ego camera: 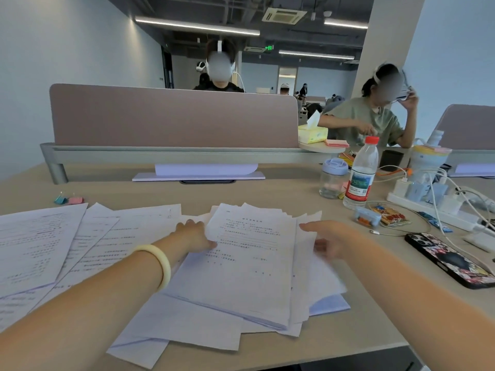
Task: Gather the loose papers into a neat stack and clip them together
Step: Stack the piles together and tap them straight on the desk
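The loose papers (249, 261) are bracketed on the counter (348, 341) between both grips so edges can be squared: left hand (194, 235) pinching the near edge, right hand (328, 241) spread flat. More sheets (40, 242) lie beyond the left grip, binder clips (68, 200) farther off.

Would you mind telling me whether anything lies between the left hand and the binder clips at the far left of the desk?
Only loose papers spread across the desk between the left hand and the binder clips. They lie flat, so the hand could pass over them; nothing upright blocks the way.
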A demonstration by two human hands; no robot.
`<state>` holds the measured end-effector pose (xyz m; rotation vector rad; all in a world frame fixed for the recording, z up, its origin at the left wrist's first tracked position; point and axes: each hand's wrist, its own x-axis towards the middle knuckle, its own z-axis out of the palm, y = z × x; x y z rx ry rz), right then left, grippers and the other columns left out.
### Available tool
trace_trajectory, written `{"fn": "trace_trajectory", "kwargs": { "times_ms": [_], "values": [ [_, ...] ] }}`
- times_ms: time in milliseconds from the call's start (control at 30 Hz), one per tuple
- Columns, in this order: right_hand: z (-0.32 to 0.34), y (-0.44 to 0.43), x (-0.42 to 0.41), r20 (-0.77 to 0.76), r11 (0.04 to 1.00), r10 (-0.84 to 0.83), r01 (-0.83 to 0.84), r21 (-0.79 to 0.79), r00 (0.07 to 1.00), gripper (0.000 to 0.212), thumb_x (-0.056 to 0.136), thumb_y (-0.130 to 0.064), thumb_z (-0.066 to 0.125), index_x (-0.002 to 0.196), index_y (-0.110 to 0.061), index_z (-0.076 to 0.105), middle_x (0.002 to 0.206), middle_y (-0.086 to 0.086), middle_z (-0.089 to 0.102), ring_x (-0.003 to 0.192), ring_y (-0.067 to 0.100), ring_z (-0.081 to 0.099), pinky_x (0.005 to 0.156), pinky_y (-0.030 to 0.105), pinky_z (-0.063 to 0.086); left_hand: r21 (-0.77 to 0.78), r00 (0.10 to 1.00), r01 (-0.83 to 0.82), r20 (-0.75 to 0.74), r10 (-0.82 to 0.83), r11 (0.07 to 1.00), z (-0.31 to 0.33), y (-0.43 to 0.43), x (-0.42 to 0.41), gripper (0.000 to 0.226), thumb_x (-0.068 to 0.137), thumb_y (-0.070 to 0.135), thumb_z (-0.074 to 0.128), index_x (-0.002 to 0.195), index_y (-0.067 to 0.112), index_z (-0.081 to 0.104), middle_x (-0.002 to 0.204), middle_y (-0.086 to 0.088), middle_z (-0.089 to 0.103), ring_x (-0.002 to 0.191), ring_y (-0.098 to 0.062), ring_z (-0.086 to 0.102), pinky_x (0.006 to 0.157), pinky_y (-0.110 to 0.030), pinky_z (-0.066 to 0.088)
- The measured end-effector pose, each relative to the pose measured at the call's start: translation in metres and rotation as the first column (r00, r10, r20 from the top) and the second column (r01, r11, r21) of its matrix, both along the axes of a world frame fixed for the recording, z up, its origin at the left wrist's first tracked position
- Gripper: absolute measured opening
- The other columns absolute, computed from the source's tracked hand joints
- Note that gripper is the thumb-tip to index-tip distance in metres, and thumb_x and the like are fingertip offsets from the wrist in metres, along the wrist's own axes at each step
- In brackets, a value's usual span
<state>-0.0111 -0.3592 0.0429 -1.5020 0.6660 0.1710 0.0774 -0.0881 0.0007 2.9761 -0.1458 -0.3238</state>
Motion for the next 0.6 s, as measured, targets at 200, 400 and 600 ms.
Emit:
{"fn": "trace_trajectory", "kwargs": {
  "times_ms": [200,400,600],
  "values": [
    [-0.008,-0.008,0.000,-0.070,0.997,0.036,-0.041,-0.068,0.997,0.044,0.080,-0.018,0.074,0.116,-0.005,0.053,0.100,0.013,0.061,0.074,0.022,0.055,0.066,0.032,0.049,0.008,0.996,0.052,-0.079,-0.052,0.999,-0.005,0.009,-0.007,0.076,0.089,0.060,0.039,0.147,0.016,0.022,0.153,-0.010,0.026,0.138,-0.027,0.029,0.111,-0.033,0.027],
    [-0.008,0.001,0.003,-0.056,0.969,0.209,-0.215,-0.122,0.976,0.032,0.078,-0.015,0.076,0.106,-0.008,0.062,0.081,0.009,0.063,0.057,0.017,0.049,0.050,0.026,0.047,0.015,0.996,0.045,-0.084,-0.043,0.999,-0.010,0.009,-0.016,0.089,0.083,0.070,0.037,0.150,0.019,0.010,0.160,-0.006,0.004,0.147,-0.029,0.003,0.118,-0.045,0.013],
    [-0.001,0.032,0.002,-0.057,0.794,0.335,-0.315,-0.519,0.940,0.049,0.077,-0.006,0.074,0.122,-0.010,0.056,0.118,0.013,0.064,0.099,0.026,0.059,0.088,0.036,0.052,0.001,0.992,0.080,-0.101,-0.079,0.997,-0.010,0.008,-0.020,0.093,0.078,0.075,0.040,0.150,0.024,0.011,0.160,-0.004,0.004,0.147,-0.030,0.002,0.118,-0.047,0.012]
  ]
}}
